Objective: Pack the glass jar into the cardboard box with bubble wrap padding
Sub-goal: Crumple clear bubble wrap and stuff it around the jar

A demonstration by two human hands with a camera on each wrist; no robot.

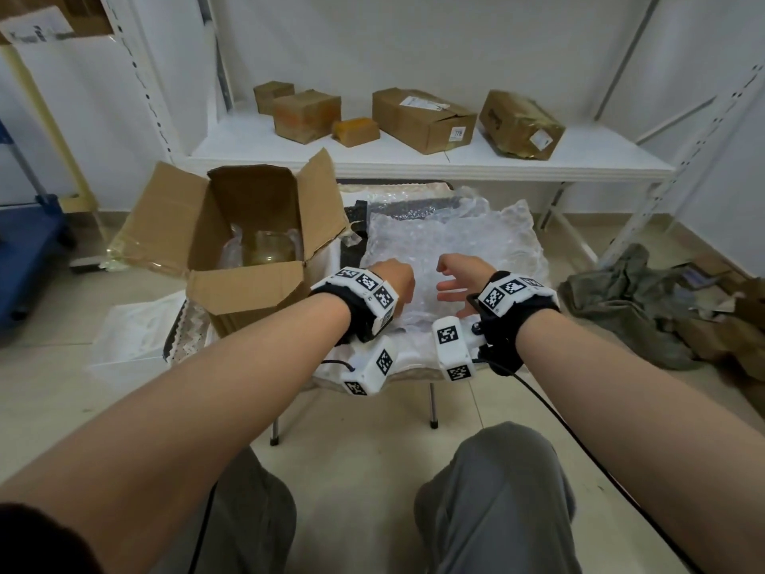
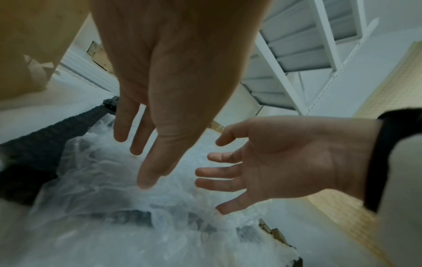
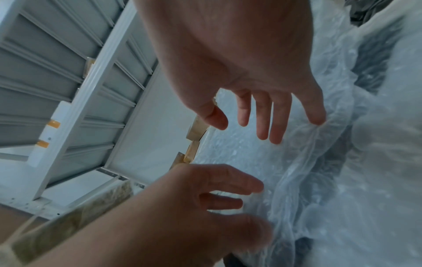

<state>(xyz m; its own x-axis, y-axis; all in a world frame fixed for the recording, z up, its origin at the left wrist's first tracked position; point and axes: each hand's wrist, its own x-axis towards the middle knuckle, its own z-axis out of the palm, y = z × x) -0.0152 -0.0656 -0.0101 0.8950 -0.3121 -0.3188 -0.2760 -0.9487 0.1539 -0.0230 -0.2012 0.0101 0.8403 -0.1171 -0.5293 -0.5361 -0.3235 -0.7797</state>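
Observation:
An open cardboard box [image 1: 248, 283] stands at the left of a small table, flaps spread. The clear glass jar [image 1: 271, 250] sits inside it with some clear wrap beside it. A crumpled sheet of bubble wrap [image 1: 451, 246] covers the table to the right of the box. My left hand [image 1: 395, 283] and right hand [image 1: 457, 283] hover just above the near part of the sheet, palms facing each other, fingers spread and holding nothing. The left wrist view shows my left hand [image 2: 146, 140] over the bubble wrap [image 2: 109, 207]. My right hand [image 3: 262, 115] hangs over the wrap [image 3: 331, 171] too.
A low white shelf [image 1: 414, 157] behind the table carries several closed cardboard boxes. A dark mat [image 1: 356, 225] lies under the wrap. Crumpled cloth and paper [image 1: 645, 300] lie on the floor at the right; a blue cart [image 1: 29, 242] stands far left.

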